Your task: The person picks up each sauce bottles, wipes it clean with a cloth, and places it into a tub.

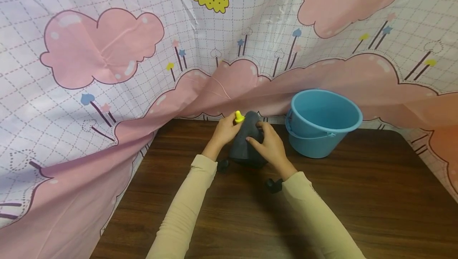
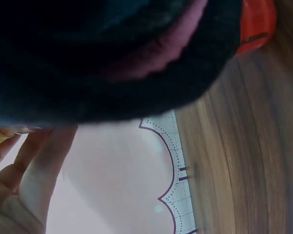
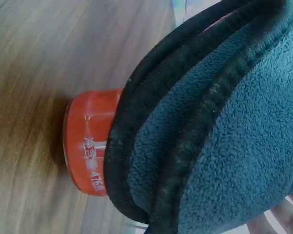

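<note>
A dark grey-blue cloth (image 1: 243,143) hangs over a red container (image 3: 90,141) at the back middle of the table. Only the container's lower part shows in the wrist views, with white printing on its side; the cloth hides the rest. My right hand (image 1: 272,143) grips the cloth from the right side, thumb in front and fingers behind. On the left, my left hand (image 1: 227,130) pinches a small yellow pointed cap (image 1: 239,116) beside the top of the cloth. Whether the cap touches the container is hidden.
A light blue bucket (image 1: 315,143) with its handle down stands to the right of the cloth on the dark wooden table (image 1: 222,219). A patterned pink and white curtain (image 1: 107,52) hangs behind and along the left. Black wrist-camera mounts show at both wrists.
</note>
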Action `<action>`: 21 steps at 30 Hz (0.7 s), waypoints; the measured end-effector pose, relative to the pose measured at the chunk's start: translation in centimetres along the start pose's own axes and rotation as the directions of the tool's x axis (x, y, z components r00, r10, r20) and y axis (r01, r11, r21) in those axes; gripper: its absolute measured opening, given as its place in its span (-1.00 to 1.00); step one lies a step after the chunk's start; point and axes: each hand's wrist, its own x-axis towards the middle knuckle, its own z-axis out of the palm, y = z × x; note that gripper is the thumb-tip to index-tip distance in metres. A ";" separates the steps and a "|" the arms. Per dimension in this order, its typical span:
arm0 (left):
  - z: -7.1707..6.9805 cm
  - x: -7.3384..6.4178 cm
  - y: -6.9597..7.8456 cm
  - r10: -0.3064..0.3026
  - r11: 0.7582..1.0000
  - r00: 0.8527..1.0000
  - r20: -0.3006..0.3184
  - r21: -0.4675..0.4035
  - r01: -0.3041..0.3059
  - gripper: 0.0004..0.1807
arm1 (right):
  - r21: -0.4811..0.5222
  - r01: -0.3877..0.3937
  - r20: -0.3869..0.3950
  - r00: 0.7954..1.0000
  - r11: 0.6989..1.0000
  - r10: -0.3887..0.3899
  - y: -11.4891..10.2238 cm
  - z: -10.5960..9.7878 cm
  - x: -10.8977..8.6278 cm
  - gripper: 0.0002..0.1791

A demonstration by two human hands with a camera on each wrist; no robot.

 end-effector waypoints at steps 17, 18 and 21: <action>0.0 -0.2 -0.5 -0.010 1.000 1.000 0.016 -0.014 0.010 -0.49 | -0.004 0.018 0.033 0.999 1.000 -0.018 1.8 0.8 -1.3 -0.35; 0.0 -0.3 -0.5 -0.012 1.000 1.000 0.015 -0.009 0.012 -0.47 | 0.000 0.019 0.035 0.999 1.000 -0.019 1.9 0.8 -1.5 -0.35; -0.1 -0.3 -0.5 -0.018 1.000 1.000 0.005 0.007 0.018 -0.45 | 0.006 0.007 0.042 0.999 1.000 -0.008 2.3 1.0 -2.0 -0.34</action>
